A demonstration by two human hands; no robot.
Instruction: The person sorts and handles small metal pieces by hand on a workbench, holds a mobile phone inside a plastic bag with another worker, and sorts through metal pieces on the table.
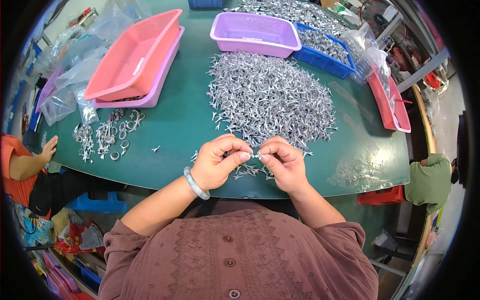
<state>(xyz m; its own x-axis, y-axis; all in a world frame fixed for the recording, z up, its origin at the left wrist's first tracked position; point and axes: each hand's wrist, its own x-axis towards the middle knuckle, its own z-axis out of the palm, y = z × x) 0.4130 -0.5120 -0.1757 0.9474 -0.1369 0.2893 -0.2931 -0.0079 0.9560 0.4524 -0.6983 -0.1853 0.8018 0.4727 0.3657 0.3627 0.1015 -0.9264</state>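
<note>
The part is between your hands, at the near edge of the heap; too small to tell if it is one piece or two. Your left hand and right hand each pinch it between thumb and forefinger. It looks mid-handling; much of the heap seems left, and nothing shows which pieces are done. Your forearms slant inward, fingertips nearly meeting above the table.

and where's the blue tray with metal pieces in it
In the head view, the blue tray sits upper right on the green table, right of the purple basket, beyond the metal pile.
</note>
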